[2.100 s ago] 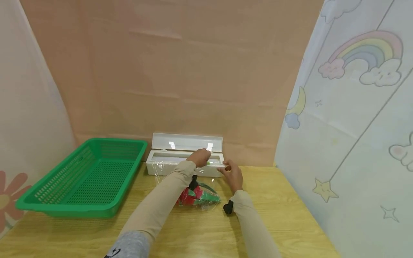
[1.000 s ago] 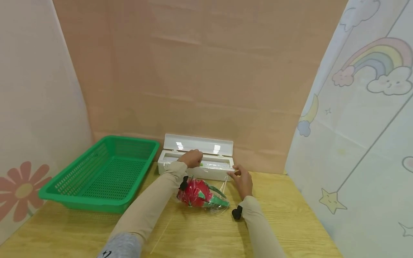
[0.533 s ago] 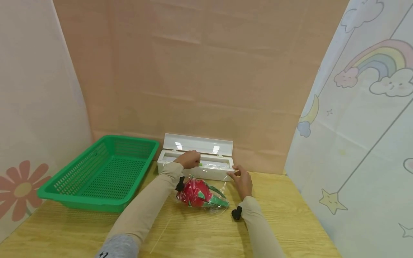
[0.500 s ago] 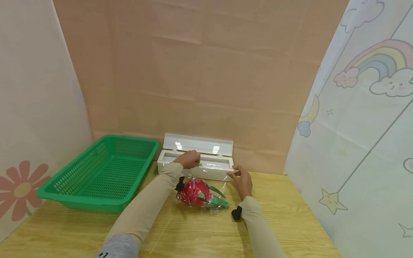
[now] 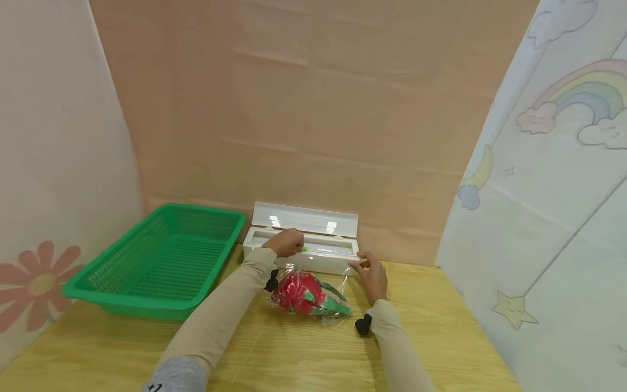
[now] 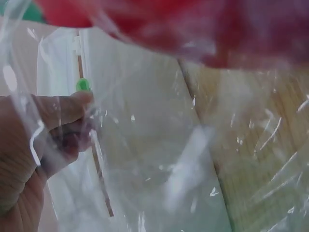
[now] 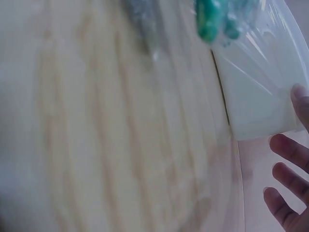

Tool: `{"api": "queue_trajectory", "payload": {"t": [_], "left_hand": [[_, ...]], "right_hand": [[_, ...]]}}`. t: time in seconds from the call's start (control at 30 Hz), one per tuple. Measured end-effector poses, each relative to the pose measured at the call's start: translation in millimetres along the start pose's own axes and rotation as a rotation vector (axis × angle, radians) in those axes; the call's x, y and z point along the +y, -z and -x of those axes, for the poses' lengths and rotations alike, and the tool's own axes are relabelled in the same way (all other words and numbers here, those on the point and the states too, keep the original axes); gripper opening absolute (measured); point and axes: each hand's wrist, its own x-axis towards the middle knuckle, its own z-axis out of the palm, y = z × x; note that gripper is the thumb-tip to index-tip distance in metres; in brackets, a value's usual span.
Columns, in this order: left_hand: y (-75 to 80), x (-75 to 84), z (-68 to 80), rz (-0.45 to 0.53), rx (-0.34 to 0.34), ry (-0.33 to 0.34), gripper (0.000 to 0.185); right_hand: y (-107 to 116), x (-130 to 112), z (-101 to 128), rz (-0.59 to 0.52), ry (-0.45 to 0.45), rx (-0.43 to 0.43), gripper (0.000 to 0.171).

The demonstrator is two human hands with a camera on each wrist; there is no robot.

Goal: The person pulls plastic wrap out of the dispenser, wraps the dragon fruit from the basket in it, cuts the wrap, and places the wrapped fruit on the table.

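Note:
A white cling-film box (image 5: 323, 262) with its lid (image 5: 306, 219) up stands at the table's back. My left hand (image 5: 288, 242) rests on its top, fingers curled and the thumb (image 6: 65, 107) pinching a small green slider (image 6: 83, 85). My right hand (image 5: 373, 272) touches the box's right end (image 7: 260, 104) with spread fingers (image 7: 288, 149). A red toy fruit with green leaves (image 5: 302, 293) lies under clear film (image 6: 159, 145) just in front of the box, between my forearms.
A green mesh basket (image 5: 161, 261) stands on the left of the wooden table (image 5: 303, 354). A peach backdrop rises right behind the box. Printed cloth panels close in both sides. A black wrist mount (image 5: 363, 325) sits on my right sleeve.
My left hand has slid left along the top of the box with the slider. The right hand stays at the box's right end. The head view has shifted slightly.

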Motion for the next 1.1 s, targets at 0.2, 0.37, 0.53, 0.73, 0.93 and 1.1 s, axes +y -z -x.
{"api": "queue_trajectory", "payload": {"t": [0.2, 0.37, 0.53, 0.73, 0.93, 1.1], "left_hand": [[-0.9, -0.1, 1.4, -0.021, -0.008, 0.01, 0.05], [1.1, 1.0, -1.1, -0.025, -0.002, -0.01, 0.052], [1.5, -2.4, 2.3, -0.025, 0.005, -0.01, 0.048], [2.9, -10.3, 12.2, -0.037, -0.018, -0.026, 0.051], [11.1, -22.1, 19.2, -0.069, 0.015, -0.055, 0.052], [14.1, -30.2, 28.9, -0.051, 0.019, -0.051, 0.051]], "right_hand": [[3.2, -1.3, 1.4, -0.016, -0.002, -0.012, 0.041], [6.8, -1.3, 0.7, -0.014, -0.017, -0.003, 0.039], [4.6, -2.3, 0.7, -0.02, -0.007, -0.012, 0.039], [2.0, -4.9, 3.8, -0.024, -0.015, -0.039, 0.041], [8.8, -0.9, -1.5, -0.008, 0.005, 0.017, 0.039], [9.2, 3.4, -1.8, -0.024, 0.006, -0.011, 0.041]]}}
